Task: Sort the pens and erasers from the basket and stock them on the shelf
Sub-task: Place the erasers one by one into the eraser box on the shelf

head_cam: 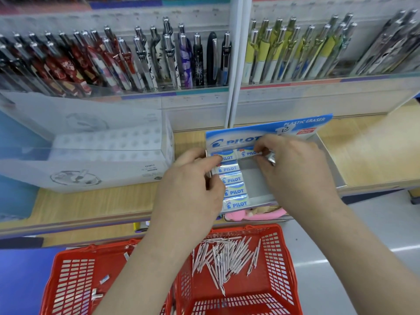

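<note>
The wood-grain shelf (368,160) carries a Pilot plastic-eraser display box (302,123) near its centre. A translucent white plastic box (102,176) stands to its left, with bare shelf surface visible between them.

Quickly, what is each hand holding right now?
Left hand: pinches an eraser in the box.
Right hand: pinches a second eraser.
</note>
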